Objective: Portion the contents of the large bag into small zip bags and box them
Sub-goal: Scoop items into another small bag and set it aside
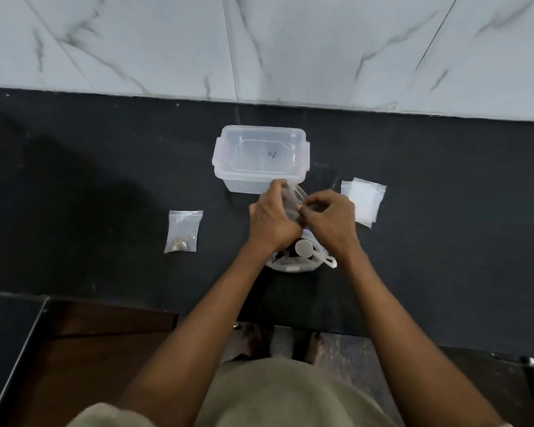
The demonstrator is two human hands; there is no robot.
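i have a small zip bag (293, 201) up between my two hands, just above the table and right in front of me. my left hand (273, 218) has its fingers curled round the bag's left side, thumb and fingertips pinching near its upper edge. my right hand (332, 218) pinches the bag's right edge between thumb and forefinger, the other fingers curled in. the two hands almost touch at the knuckles, both forearms reaching forward from my body and meeting in a narrow v.

just under my wrists, nearer to me, the large bag (296, 263) sits open on the table with dark contents inside and a white scoop (309, 252) lying in it, its handle sticking out toward my right forearm.

just beyond my fingers stands the clear plastic box (261, 158), its lid on; my left fingertips overlap its near edge from this view, though i cannot tell if they touch it.

to the right of my right hand lies a stack of empty zip bags (364, 200). well off to the left of my left hand lies a filled zip bag (184, 231), flat on the dark table (90, 195), with a few small brownish bits at its bottom.
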